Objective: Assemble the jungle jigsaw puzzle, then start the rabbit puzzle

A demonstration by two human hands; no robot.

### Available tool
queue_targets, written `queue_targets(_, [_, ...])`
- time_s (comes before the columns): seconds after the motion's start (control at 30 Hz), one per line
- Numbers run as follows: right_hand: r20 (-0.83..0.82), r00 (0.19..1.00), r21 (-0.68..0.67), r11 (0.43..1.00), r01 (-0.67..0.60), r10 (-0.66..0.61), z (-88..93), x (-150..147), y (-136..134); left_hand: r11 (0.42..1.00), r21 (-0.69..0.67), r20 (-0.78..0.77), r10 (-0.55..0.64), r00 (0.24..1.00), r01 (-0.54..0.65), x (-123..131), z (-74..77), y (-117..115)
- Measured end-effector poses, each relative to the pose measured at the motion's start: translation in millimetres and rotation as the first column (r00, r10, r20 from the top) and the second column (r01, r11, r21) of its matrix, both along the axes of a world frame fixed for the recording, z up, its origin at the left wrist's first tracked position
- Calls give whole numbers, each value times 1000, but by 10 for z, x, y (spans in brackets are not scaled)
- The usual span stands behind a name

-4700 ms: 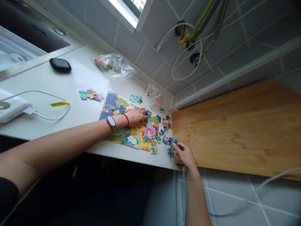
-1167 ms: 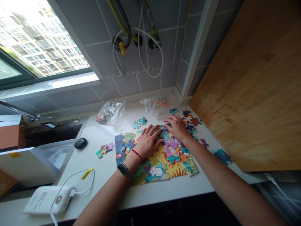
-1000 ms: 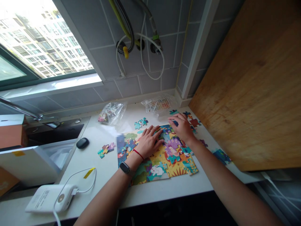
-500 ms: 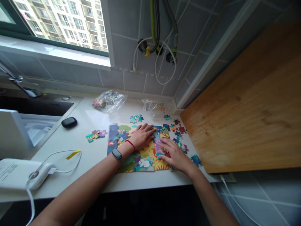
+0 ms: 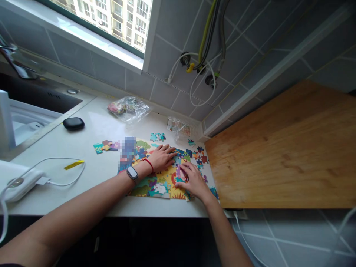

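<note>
While the left hand [image 5: 162, 157] lies flat with fingers spread on the upper middle of the jigsaw puzzle [image 5: 158, 188], the right hand [image 5: 194, 180] rests palm-down on its right part, fingers extended. Neither has hold of a piece. The puzzle lies near the front edge of the white table [image 5: 94, 128]. Loose pieces [image 5: 200, 155] are scattered just beside its right edge, next to a wooden board [image 5: 278, 148]. A small joined cluster [image 5: 105, 145] sits to its left. A clear plastic bag [image 5: 128, 107] lies near the tiled wall, with a black case [image 5: 73, 123] further left.
</note>
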State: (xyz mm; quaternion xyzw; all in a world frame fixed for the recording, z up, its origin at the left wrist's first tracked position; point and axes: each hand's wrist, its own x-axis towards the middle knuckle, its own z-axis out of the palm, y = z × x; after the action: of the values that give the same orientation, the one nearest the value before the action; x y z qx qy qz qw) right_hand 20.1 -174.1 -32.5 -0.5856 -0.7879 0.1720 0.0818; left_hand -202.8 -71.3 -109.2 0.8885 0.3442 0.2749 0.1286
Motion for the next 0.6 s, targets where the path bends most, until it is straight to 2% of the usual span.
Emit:
queue_targets(0.13, [-3,1000,-42,999,0,-1,28,31,168,1000,12,1,7,1000,-7,4,20,-5])
queue_targets(0.33, [82,997,-46,999,-1,5,92,67,325,1000,10,-164,13,986,-12,1,145,-42])
queue_targets(0.6, [183,983,-88,996,-13,29,139,196,475,999,42,-166,30,986,-23,5,163,-53])
